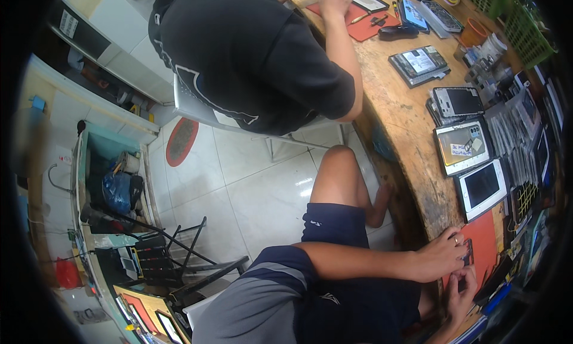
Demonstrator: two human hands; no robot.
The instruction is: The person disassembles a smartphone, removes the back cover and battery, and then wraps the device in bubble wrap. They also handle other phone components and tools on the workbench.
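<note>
My left hand, with a ring on one finger, rests over the orange mat at the bench's right end. Its fingers are bent against a small dark flat piece, which looks like a phone part, though much of it is covered. Just below, my right hand is closed, thumb and fingertips pinched together close to the lower end of that piece. What lies between those fingertips is too small to make out. Beyond my left hand lies a white-framed device with a dark screen.
Along the wooden bench lie a yellowish phone back, an opened phone and a stack of devices. A green basket stands at the far right. A co-worker in black sits ahead; a folding chair stands left.
</note>
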